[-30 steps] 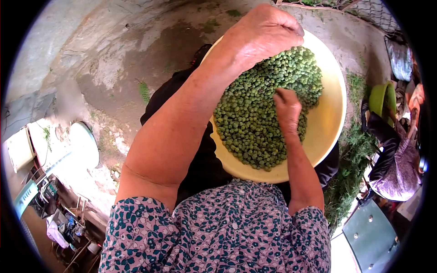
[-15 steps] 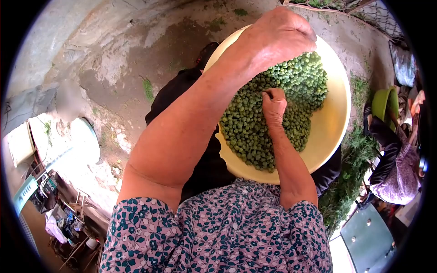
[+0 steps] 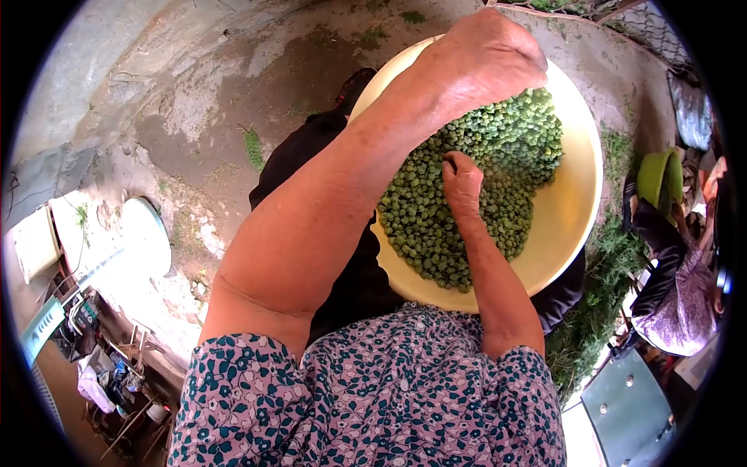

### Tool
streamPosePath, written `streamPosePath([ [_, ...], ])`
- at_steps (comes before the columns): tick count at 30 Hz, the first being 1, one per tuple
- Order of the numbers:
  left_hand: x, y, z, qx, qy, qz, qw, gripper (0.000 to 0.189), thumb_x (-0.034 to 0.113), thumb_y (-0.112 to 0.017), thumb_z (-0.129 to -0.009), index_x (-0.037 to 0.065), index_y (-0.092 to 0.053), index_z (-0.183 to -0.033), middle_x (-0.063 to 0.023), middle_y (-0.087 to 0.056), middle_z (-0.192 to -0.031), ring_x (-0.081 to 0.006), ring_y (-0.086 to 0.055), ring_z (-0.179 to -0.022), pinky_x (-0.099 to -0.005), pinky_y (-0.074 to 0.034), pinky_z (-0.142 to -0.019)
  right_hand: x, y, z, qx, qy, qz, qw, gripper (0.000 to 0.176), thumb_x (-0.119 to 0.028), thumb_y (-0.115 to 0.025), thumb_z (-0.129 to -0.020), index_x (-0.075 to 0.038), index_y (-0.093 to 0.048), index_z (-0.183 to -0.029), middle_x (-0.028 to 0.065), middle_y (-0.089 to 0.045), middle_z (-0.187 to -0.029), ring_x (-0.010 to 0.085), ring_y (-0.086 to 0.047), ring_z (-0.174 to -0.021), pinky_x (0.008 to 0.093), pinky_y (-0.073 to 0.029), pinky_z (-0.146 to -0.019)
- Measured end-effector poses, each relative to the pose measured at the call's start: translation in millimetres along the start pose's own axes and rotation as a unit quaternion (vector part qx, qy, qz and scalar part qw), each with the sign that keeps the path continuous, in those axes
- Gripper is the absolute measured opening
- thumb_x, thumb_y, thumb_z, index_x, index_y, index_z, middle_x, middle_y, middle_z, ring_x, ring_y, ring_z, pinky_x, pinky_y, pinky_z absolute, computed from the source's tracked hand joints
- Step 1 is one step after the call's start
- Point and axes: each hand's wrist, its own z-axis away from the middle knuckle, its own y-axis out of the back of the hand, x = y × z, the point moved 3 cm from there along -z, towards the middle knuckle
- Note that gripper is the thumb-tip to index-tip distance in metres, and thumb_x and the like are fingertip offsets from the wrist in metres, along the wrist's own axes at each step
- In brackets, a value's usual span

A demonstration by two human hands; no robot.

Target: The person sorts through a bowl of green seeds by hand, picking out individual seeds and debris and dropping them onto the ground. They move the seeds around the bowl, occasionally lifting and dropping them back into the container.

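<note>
A large pale yellow basin [image 3: 572, 210] rests on my lap, holding a heap of small green pieces [image 3: 436, 233]. My left hand [image 3: 502, 58] is raised over the basin's far rim, its fingers curled downward; whatever they hold is hidden. Lower, over the middle of the heap, my right hand [image 3: 463, 183] is closed with its fingertips pinched together. Anything between those fingertips is too small to make out.
At the right edge a person in purple clothing [image 3: 681, 303] sits beside a green bowl [image 3: 660, 179]. Leafy green stems [image 3: 603, 288] lie right of my lap, near a blue-green panel [image 3: 630, 401]. A round white object [image 3: 146, 237] stands at the left.
My right hand has moved slightly left and up over the green pieces. My left hand has shifted a little to the right, still curled.
</note>
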Motion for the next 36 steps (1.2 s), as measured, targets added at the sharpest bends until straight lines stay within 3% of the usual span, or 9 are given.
streamPosePath([
  [3,-4,-3,-3,0.061,0.14,0.351,0.924,0.009,0.004,-0.055,-0.086,-0.004,-0.06,-0.085,0.0002,-0.046,-0.062,-0.0068,-0.044,-0.057,-0.0232,-0.033,-0.049,-2,-15,-7,-0.003,0.003,0.088,0.996,0.014,-0.012,-0.064,-0.076,-0.006,-0.065,-0.088,0.0143,-0.061,-0.085,0.0339,-0.06,-0.081,0.0422,-0.048,-0.071],
  [6,-1,2,-2,0.07,0.388,0.318,0.862,0.023,0.018,-0.067,-0.072,0.005,-0.071,-0.09,-0.0098,-0.069,-0.083,-0.0179,-0.064,-0.073,-0.0292,-0.051,-0.072,-16,-16,-7,-0.022,-0.014,0.174,0.984,0.015,-0.011,-0.064,-0.074,-0.006,-0.068,-0.087,0.0137,-0.061,-0.081,0.0318,-0.061,-0.077,0.039,-0.05,-0.069],
  [13,-3,4,1,0.068,0.375,0.296,0.876,0.022,0.017,-0.068,-0.071,0.004,-0.071,-0.089,-0.0105,-0.069,-0.083,-0.0178,-0.064,-0.074,-0.0296,-0.051,-0.071,-3,0,-3,-0.024,0.035,0.106,0.994,0.011,-0.011,-0.064,-0.075,-0.006,-0.066,-0.085,0.0125,-0.062,-0.083,0.0284,-0.061,-0.072,0.0379,-0.05,-0.065],
  [19,0,12,5,0.072,0.407,0.378,0.829,0.021,0.016,-0.066,-0.073,0.004,-0.07,-0.089,-0.0101,-0.068,-0.077,-0.0161,-0.062,-0.067,-0.0281,-0.05,-0.066,-31,111,11,0.066,-0.109,-0.09,0.988,0.008,-0.004,-0.063,-0.082,-0.004,-0.067,-0.089,0.0048,-0.065,-0.073,0.0109,-0.061,-0.06,0.023,-0.05,-0.052],
  [24,5,24,3,0.023,0.326,0.401,0.856,0.016,0.009,-0.059,-0.083,-0.007,-0.062,-0.085,0.0001,-0.051,-0.06,-0.0069,-0.045,-0.053,-0.0247,-0.033,-0.046,2,265,0,0.327,-0.077,0.111,0.935,0.017,-0.009,-0.065,-0.081,-0.005,-0.067,-0.097,0.0114,-0.067,-0.091,0.0182,-0.065,-0.076,0.0292,-0.055,-0.063],
  [27,3,20,2,0.025,0.32,0.434,0.842,0.015,0.009,-0.059,-0.083,-0.005,-0.062,-0.085,-0.0004,-0.051,-0.06,-0.0071,-0.045,-0.053,-0.0254,-0.033,-0.046,29,318,-11,0.248,-0.012,0.446,0.86,0.031,-0.018,-0.068,-0.078,-0.006,-0.065,-0.105,0.0159,-0.054,-0.118,0.0269,-0.055,-0.106,0.038,-0.05,-0.086],
  [30,3,21,1,0.026,0.332,0.401,0.853,0.015,0.009,-0.058,-0.083,-0.005,-0.063,-0.084,-0.0009,-0.051,-0.06,-0.0075,-0.045,-0.053,-0.0258,-0.033,-0.047,30,294,-12,0.299,0.035,0.45,0.841,0.031,-0.018,-0.067,-0.079,-0.007,-0.063,-0.108,0.0151,-0.055,-0.116,0.0273,-0.056,-0.102,0.0381,-0.052,-0.084],
  [33,2,19,0,0.017,0.335,0.38,0.862,0.016,0.01,-0.058,-0.083,-0.005,-0.063,-0.085,-0.0013,-0.052,-0.06,-0.0078,-0.045,-0.053,-0.0258,-0.034,-0.047,-16,203,-13,0.206,-0.09,0.108,0.968,0.021,-0.004,-0.062,-0.082,-0.006,-0.062,-0.103,0.012,-0.059,-0.103,0.0209,-0.062,-0.087,0.0271,-0.056,-0.07],
  [36,2,20,0,0.018,0.333,0.387,0.86,0.016,0.01,-0.059,-0.082,-0.005,-0.063,-0.085,-0.0023,-0.054,-0.061,-0.0081,-0.046,-0.054,-0.0253,-0.035,-0.048,-25,105,-7,0.063,0.075,0.115,0.989,0.028,-0.004,-0.067,-0.076,-0.008,-0.06,-0.103,0.0115,-0.062,-0.1,0.0248,-0.06,-0.092,0.0337,-0.052,-0.082],
])
